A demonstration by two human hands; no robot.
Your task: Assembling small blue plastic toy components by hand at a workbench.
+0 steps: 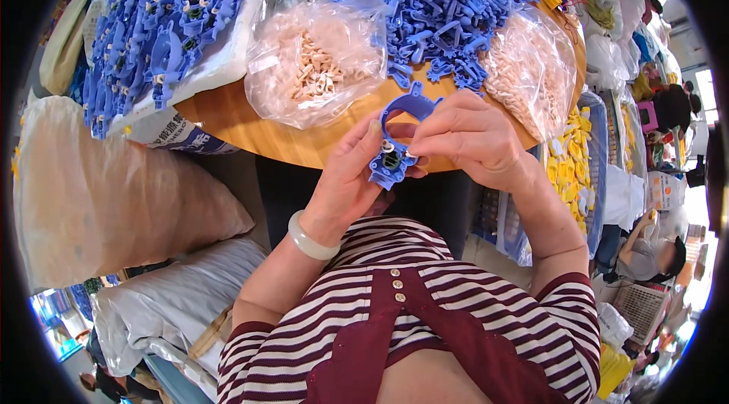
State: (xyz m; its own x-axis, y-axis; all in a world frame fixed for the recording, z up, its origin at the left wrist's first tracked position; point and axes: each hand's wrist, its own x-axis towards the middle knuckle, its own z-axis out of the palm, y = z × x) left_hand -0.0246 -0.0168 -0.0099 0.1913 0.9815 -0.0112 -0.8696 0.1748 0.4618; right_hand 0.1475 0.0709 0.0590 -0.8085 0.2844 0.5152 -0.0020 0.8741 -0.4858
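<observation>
A blue plastic part (pixel 392 165) with a ring-shaped upper end is held over the table's near edge. My left hand (pixel 351 165) grips its lower left side, the thumb lying along it. A dark green piece and small whitish pieces sit in its lower end. My right hand (pixel 474 138) is closed at the part's right side, thumb and forefinger pinched by a small whitish piece. Beyond my hands, a clear plastic bag (pixel 266 93) of small cream-coloured pieces lies open. A heap of similar blue parts (pixel 433 9) covers the middle of the table.
Finished-looking blue parts (pixel 163 32) lie on a white sheet at the left of the wooden table (pixel 228 117). A second bag of pale pieces (pixel 531 70) rests at the right. Yellow parts (pixel 571 168) fill a crate beside me. Large sacks (pixel 114 199) stand on my left. Other people sit at the far right.
</observation>
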